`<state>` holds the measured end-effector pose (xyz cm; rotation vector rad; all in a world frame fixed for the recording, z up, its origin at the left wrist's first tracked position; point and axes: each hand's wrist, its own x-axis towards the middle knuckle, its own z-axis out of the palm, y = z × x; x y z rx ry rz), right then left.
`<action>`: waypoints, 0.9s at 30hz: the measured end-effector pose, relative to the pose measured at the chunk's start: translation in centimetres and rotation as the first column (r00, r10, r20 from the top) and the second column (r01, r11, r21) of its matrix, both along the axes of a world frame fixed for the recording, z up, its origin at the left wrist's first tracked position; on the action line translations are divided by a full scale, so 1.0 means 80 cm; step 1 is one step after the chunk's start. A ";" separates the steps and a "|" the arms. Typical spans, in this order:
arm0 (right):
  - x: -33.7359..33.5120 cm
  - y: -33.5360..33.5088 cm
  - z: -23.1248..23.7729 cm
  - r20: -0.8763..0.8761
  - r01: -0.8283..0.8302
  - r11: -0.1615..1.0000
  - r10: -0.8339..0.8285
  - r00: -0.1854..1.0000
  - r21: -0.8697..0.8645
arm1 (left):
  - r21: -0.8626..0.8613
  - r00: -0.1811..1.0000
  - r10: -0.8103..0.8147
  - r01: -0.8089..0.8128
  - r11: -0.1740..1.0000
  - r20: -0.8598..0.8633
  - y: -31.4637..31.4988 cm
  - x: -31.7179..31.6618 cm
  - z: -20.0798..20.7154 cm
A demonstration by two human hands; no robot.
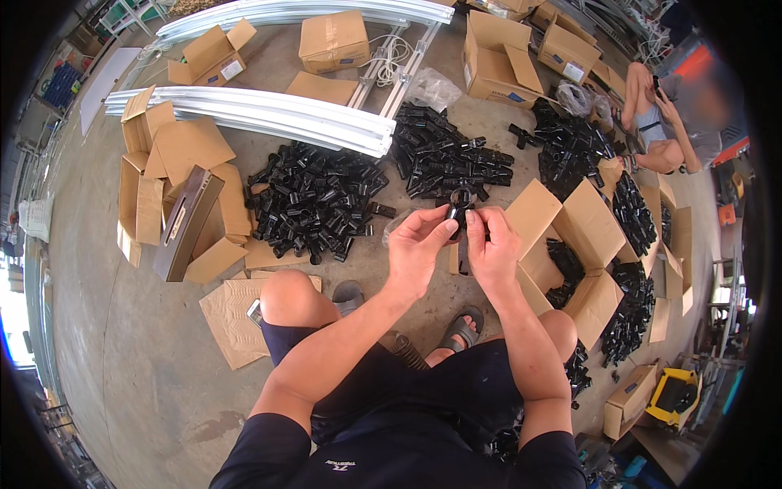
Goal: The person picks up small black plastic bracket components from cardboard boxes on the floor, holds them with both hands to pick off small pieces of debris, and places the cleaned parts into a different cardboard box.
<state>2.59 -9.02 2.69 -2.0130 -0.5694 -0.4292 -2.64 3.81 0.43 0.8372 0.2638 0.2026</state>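
Black fitting (458, 209), small and glossy, sits just right of the centre of the frame, held up between two bare hands, with a rounded, ring-like end showing at its top. It looks light enough for fingertips alone and stiff rather than soft; whether it is plastic or coated metal I cannot tell. Its shine suggests a slightly slippery skin, and its stout form does not look fragile. The best hold is probably on its opposite sides, low down, thumbs facing the wearer, leaving the rounded end uncovered.

That is close to how it is gripped: the left hand (414, 248) pinches it from the left with thumb and forefinger, and the right hand (494, 253) has its thumb and fingers against the other side, so both are closed on it.

Just beyond, a middle heap (452, 155) of similar black pieces lies above the hands, and a left heap (314, 200) spreads left of centre. Right of the hands stands an open carton (597, 222) with more black pieces inside. Farther out, pale metal rails (269, 118) cross the upper left, and another person (652, 122) sits at the upper right
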 end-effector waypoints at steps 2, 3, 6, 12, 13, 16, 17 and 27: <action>0.005 -0.004 -0.006 0.069 0.018 0.992 -0.010 0.998 -0.123 | -0.029 1.000 -0.009 0.009 1.000 0.008 -0.002 -0.001 -0.002; 0.008 -0.007 -0.009 0.104 0.030 0.982 -0.011 0.995 -0.184 | -0.044 1.000 -0.013 0.014 0.999 0.012 -0.002 -0.001 -0.003; 0.016 -0.010 -0.006 0.113 -0.011 0.973 0.038 0.993 -0.231 | -0.080 1.000 0.000 -0.002 0.997 -0.024 0.001 0.002 0.002; 0.005 0.003 0.004 -0.029 -0.067 0.997 0.068 0.997 0.038 | -0.098 1.000 -0.008 0.008 0.995 0.000 0.001 0.006 -0.003; 0.008 -0.003 -0.001 0.002 -0.053 0.996 0.053 0.999 -0.073 | -0.088 1.000 -0.015 0.016 0.996 0.007 -0.001 0.006 -0.004; 0.019 -0.019 -0.014 0.081 -0.029 0.953 0.056 0.995 -0.300 | -0.063 1.000 -0.022 0.022 0.998 0.002 -0.002 0.004 -0.006; 0.023 -0.021 -0.012 0.102 -0.037 0.948 0.073 0.992 -0.317 | -0.063 1.000 -0.021 0.021 0.998 -0.008 -0.002 0.004 -0.006; 0.017 -0.020 -0.003 0.072 -0.020 0.942 0.046 0.996 -0.335 | -0.055 0.999 -0.036 0.034 0.998 -0.031 -0.004 0.001 -0.005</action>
